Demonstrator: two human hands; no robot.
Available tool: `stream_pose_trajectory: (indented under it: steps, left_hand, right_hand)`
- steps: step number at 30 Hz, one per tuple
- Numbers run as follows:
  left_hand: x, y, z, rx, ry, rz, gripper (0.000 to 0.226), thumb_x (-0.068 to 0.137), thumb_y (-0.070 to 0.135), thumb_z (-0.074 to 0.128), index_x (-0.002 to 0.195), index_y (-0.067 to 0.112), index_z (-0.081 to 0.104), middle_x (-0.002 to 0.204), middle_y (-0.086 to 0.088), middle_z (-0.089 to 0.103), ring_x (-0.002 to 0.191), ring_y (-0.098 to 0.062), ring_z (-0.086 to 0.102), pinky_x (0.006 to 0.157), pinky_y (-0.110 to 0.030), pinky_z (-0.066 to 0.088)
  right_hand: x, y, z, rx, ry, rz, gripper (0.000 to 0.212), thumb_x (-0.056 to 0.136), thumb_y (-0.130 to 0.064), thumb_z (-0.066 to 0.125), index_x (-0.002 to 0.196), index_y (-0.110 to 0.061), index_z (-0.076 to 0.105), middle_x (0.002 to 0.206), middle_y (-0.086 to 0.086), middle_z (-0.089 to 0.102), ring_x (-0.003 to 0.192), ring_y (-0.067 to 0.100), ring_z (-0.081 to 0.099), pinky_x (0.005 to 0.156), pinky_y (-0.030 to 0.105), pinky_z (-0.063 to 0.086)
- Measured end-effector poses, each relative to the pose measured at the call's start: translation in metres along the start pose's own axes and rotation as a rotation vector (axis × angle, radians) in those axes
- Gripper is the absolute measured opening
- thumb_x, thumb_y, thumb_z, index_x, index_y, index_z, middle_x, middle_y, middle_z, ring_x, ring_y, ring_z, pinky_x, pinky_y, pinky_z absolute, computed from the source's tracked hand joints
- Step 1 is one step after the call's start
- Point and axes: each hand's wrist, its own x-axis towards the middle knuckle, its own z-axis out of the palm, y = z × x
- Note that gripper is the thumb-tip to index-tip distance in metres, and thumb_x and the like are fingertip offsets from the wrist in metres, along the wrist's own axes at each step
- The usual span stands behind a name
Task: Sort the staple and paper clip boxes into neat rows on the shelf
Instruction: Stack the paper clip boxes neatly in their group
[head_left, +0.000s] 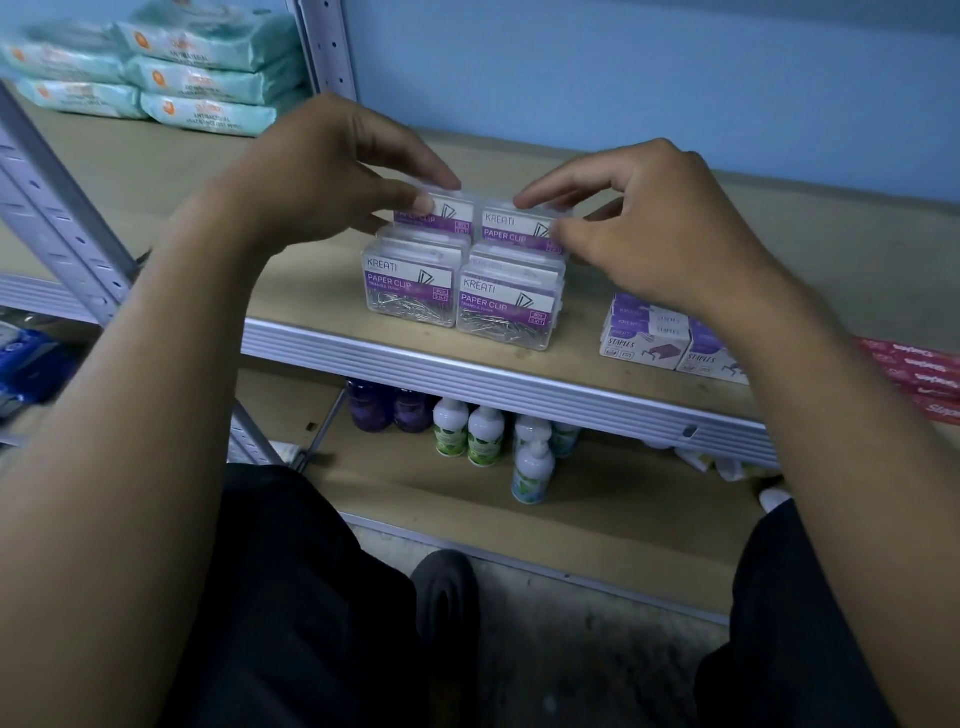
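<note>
Paper clip boxes (462, 275), clear plastic with purple labels, sit clustered in two columns at frame centre on the shelf (322, 291); left hand (311, 171) pinches the rear left box (441, 213) between thumb and fingers, right hand (649, 228) pinches the rear right box (514, 228) the same way, both grips narrow. Staples boxes (670, 332), white and purple, are stacked at right of centre near the shelf's front edge, partly behind the right forearm. Wet-wipe packs (171, 67) lie upper left; bottles (488, 436) stand on the lower shelf.

Dim bluish light, wide-angle edge bending
</note>
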Motion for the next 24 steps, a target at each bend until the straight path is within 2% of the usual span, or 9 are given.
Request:
stream_pose_trajectory:
  steps: [3, 6, 12, 17, 20, 21, 23, 24]
  left_hand:
    - [-0.002, 0.000, 0.000, 0.008, -0.013, -0.011, 0.020, 0.090, 0.011, 0.068, 0.105, 0.021, 0.077, 0.101, 0.016, 0.075, 0.089, 0.002, 0.069, 0.070, -0.018, 0.059]
    - [-0.004, -0.002, -0.002, -0.004, -0.041, -0.034, 0.020, 0.089, 0.013, 0.069, 0.105, 0.023, 0.077, 0.103, 0.016, 0.075, 0.090, 0.001, 0.069, 0.068, -0.018, 0.058]
    - [-0.005, 0.000, -0.001, -0.003, -0.091, -0.072, 0.021, 0.092, 0.014, 0.065, 0.109, 0.022, 0.076, 0.105, 0.016, 0.074, 0.087, 0.005, 0.068, 0.061, -0.011, 0.053]
    - [-0.007, 0.003, 0.000, 0.049, -0.107, -0.090, 0.020, 0.094, 0.020, 0.063, 0.108, 0.029, 0.076, 0.104, 0.019, 0.073, 0.087, 0.008, 0.065, 0.062, -0.013, 0.051]
    - [-0.010, 0.009, 0.000, 0.057, -0.143, -0.105, 0.021, 0.095, 0.033, 0.061, 0.112, 0.035, 0.073, 0.110, 0.025, 0.070, 0.096, 0.009, 0.063, 0.072, -0.020, 0.048]
    - [-0.011, 0.010, -0.001, 0.056, -0.173, -0.111, 0.025, 0.091, 0.041, 0.063, 0.114, 0.039, 0.071, 0.114, 0.028, 0.068, 0.100, 0.010, 0.061, 0.076, -0.020, 0.047]
    - [-0.015, 0.013, -0.002, 0.064, -0.254, -0.144, 0.044, 0.075, 0.053, 0.073, 0.119, 0.048, 0.066, 0.121, 0.034, 0.061, 0.105, 0.011, 0.056, 0.083, -0.018, 0.042]
    - [-0.016, 0.014, -0.003, 0.072, -0.294, -0.160, 0.055, 0.068, 0.052, 0.078, 0.121, 0.050, 0.063, 0.122, 0.036, 0.058, 0.107, 0.010, 0.053, 0.083, -0.017, 0.041]
  right_hand:
    - [-0.001, 0.000, 0.002, -0.004, -0.019, 0.010, 0.031, 0.091, -0.020, 0.066, 0.107, -0.044, 0.077, 0.108, -0.016, 0.073, 0.087, -0.008, 0.065, 0.075, 0.010, 0.047]
    - [-0.002, -0.001, 0.001, -0.005, -0.043, 0.018, 0.030, 0.092, -0.021, 0.065, 0.107, -0.045, 0.076, 0.108, -0.015, 0.072, 0.085, -0.001, 0.067, 0.068, 0.010, 0.044]
    - [-0.005, -0.006, -0.002, -0.067, -0.162, 0.027, 0.034, 0.093, -0.019, 0.060, 0.112, -0.045, 0.074, 0.102, -0.016, 0.071, 0.089, 0.001, 0.065, 0.071, 0.013, 0.048]
    - [-0.003, -0.005, -0.002, -0.114, -0.183, 0.022, 0.032, 0.093, -0.023, 0.059, 0.114, -0.044, 0.073, 0.104, -0.017, 0.071, 0.099, 0.002, 0.064, 0.090, 0.029, 0.055]
    - [-0.002, -0.007, -0.004, -0.142, -0.223, 0.006, 0.027, 0.098, -0.037, 0.058, 0.122, -0.041, 0.069, 0.113, -0.017, 0.069, 0.105, 0.000, 0.061, 0.093, 0.028, 0.051]
    - [-0.004, -0.009, -0.005, -0.138, -0.263, 0.021, 0.033, 0.096, -0.048, 0.059, 0.128, -0.041, 0.065, 0.119, -0.019, 0.066, 0.107, -0.001, 0.060, 0.091, 0.025, 0.048]
    - [-0.007, -0.011, -0.008, -0.155, -0.365, 0.055, 0.066, 0.082, -0.067, 0.066, 0.141, -0.042, 0.053, 0.131, -0.020, 0.059, 0.109, -0.001, 0.057, 0.087, 0.020, 0.043]
    - [-0.008, -0.012, -0.008, -0.187, -0.402, 0.044, 0.080, 0.075, -0.070, 0.071, 0.146, -0.041, 0.047, 0.137, -0.019, 0.055, 0.111, 0.000, 0.055, 0.088, 0.020, 0.041]
